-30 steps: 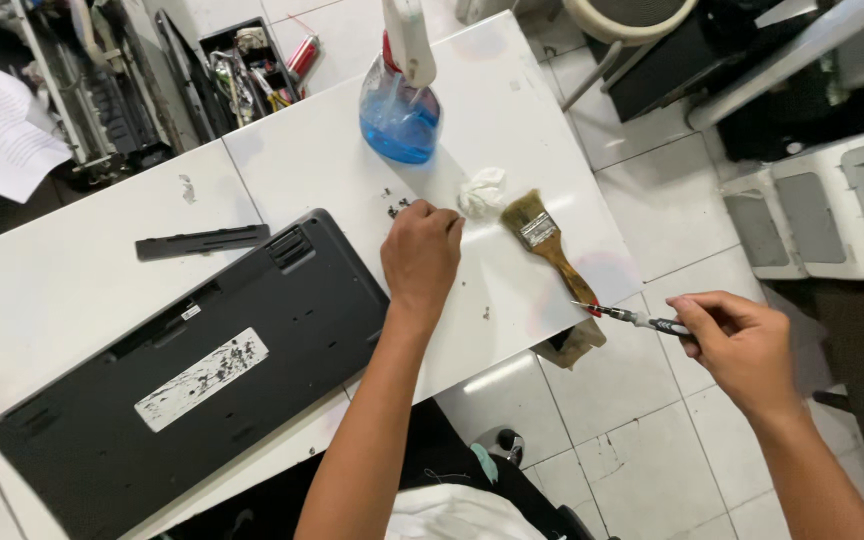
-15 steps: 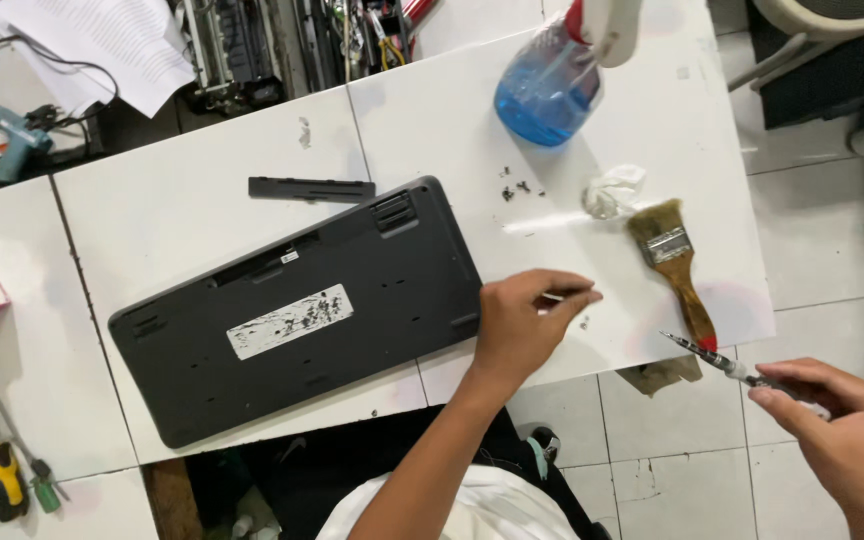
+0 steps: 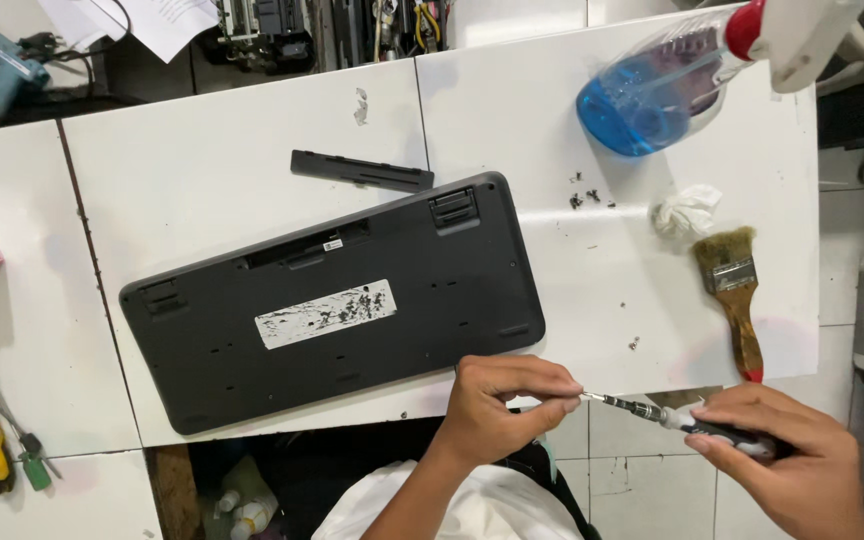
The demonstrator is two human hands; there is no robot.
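My right hand [image 3: 787,455] gripped the small screwdriver [image 3: 667,415] at the near right, off the table [image 3: 202,170] edge. My left hand [image 3: 502,400] pinched its tip closed. The black keyboard [image 3: 332,300] lay face down just beyond, paintbrush [image 3: 734,295] to the right.

Matt black plastic keyboard [image 3: 337,300], scuffed paper label [image 3: 326,313]. Glossy white desk [image 3: 202,190]. Screwdriver [image 3: 672,415]: shiny metal shaft. Brush [image 3: 732,295]: wood handle, metal ferrule, coarse bristles. Clear glossy plastic spray bottle [image 3: 652,90].
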